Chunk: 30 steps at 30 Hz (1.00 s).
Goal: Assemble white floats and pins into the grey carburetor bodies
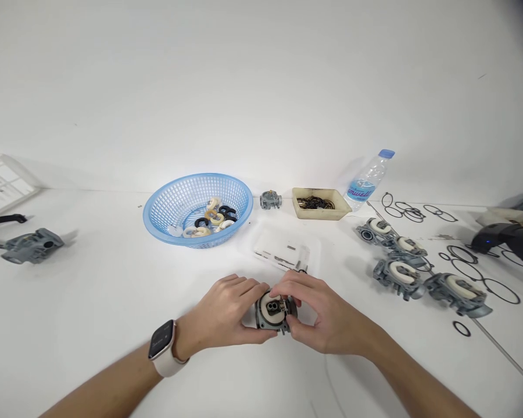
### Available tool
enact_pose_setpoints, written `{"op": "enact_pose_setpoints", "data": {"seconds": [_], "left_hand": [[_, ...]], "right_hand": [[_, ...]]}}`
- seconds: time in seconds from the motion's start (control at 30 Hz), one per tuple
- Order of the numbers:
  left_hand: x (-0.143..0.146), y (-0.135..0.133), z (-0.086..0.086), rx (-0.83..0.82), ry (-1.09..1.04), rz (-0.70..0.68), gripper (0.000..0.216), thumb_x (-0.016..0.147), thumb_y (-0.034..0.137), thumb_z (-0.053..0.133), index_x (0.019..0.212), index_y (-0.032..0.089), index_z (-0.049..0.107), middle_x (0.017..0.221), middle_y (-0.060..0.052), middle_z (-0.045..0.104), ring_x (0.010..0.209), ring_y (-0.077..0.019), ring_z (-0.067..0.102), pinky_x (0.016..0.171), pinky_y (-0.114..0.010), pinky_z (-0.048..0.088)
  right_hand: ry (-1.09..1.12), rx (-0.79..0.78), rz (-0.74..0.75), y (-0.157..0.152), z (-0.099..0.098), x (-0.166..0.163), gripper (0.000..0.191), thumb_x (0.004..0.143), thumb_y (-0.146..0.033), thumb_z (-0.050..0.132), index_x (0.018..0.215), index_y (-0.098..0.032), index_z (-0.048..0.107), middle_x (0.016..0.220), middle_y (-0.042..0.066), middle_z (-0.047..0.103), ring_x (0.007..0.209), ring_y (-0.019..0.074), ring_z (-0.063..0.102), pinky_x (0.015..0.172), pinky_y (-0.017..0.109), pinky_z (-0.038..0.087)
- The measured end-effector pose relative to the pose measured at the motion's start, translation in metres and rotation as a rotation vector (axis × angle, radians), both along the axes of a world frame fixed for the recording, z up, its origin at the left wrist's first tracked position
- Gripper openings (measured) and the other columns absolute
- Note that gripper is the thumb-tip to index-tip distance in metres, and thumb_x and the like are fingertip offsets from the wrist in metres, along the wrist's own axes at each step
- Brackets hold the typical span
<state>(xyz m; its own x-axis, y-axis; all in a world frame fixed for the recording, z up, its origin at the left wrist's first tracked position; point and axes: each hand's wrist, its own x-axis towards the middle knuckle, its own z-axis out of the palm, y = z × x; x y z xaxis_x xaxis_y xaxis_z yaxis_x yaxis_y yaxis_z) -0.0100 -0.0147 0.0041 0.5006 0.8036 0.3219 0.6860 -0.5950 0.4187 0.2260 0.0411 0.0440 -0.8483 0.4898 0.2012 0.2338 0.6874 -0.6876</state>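
Observation:
A grey metal carburetor body [258, 313] sits between my hands near the front of the table, its open float-chamber side facing up. A cream ring-shaped float [273, 317] lies in it. My left hand [229, 313], with a watch [162, 339] on the wrist, grips the body's left side, thumb along the near edge and fingers at the far edge. My right hand [326, 313] closes on the right side, thumb and fingertips at the metal hinge of the float. Any small part between those fingertips is too hidden to make out.
Loose floats lie in a blue basket [157, 232]. Behind my hands are a translucent tray [311, 239] of small parts, a beige tray [322, 213] of black rings, a bottle [361, 188] and another carburetor [270, 200]. Several carburetors [401, 278] and O-rings [461, 328] spread right.

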Motion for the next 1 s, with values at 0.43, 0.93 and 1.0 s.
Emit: {"op": "enact_pose_setpoints", "data": {"seconds": [0.43, 0.93, 1.0], "left_hand": [[0.0006, -0.0006, 0.0049, -0.073, 0.007, -0.006, 0.046, 0.085, 0.050, 0.074, 0.117, 0.021, 0.060, 0.097, -0.004, 0.072, 0.085, -0.0244, 0.070, 0.077, -0.037, 0.051], [0.0002, -0.0009, 0.0012, -0.026, 0.018, -0.001, 0.045, 0.087, 0.052, 0.071, 0.115, 0.020, 0.060, 0.093, -0.004, 0.071, 0.080, -0.0246, 0.069, 0.072, -0.038, 0.048], [0.0002, -0.0013, 0.0011, -0.027, 0.014, -0.003, 0.045, 0.087, 0.052, 0.071, 0.115, 0.020, 0.060, 0.093, -0.005, 0.071, 0.081, -0.0245, 0.069, 0.072, -0.038, 0.049]], "right_hand": [[-0.022, 0.070, 0.027, -0.0001, 0.0002, 0.0018, 0.052, 0.073, -0.003, 0.059, 0.120, -0.026, 0.058, 0.101, 0.002, 0.060, 0.088, 0.0191, 0.058, 0.083, 0.035, 0.048], [-0.036, -0.020, -0.003, -0.0018, 0.0056, 0.0026, 0.049, 0.080, -0.005, 0.059, 0.122, -0.028, 0.058, 0.098, 0.002, 0.057, 0.086, 0.0189, 0.056, 0.081, 0.033, 0.050], [-0.032, -0.021, -0.008, -0.0017, 0.0046, 0.0025, 0.051, 0.078, -0.004, 0.060, 0.123, -0.028, 0.058, 0.102, 0.003, 0.057, 0.087, 0.0190, 0.056, 0.081, 0.033, 0.051]]}}
